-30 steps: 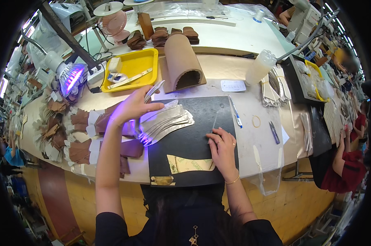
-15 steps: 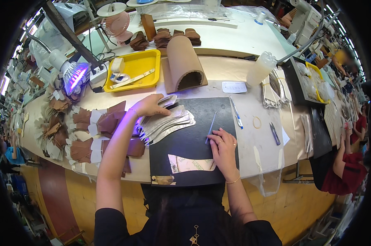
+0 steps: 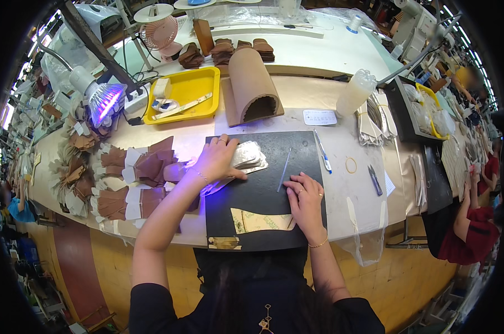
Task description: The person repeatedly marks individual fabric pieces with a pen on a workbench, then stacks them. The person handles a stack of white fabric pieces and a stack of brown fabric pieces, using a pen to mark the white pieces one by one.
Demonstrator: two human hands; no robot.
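One pale piece (image 3: 263, 221) lies flat on the near part of the black board (image 3: 252, 193), just beside the right hand (image 3: 306, 201), loosely curled by a thin rod (image 3: 284, 170); grip cannot be determined. Farther in, the left hand (image 3: 217, 160) spans a pale stack (image 3: 248, 155), fingers wide, grip likewise unclear. Beyond, the counter (image 3: 303, 91) carries a yellow tray (image 3: 190, 89) and brown arched form (image 3: 253, 79).
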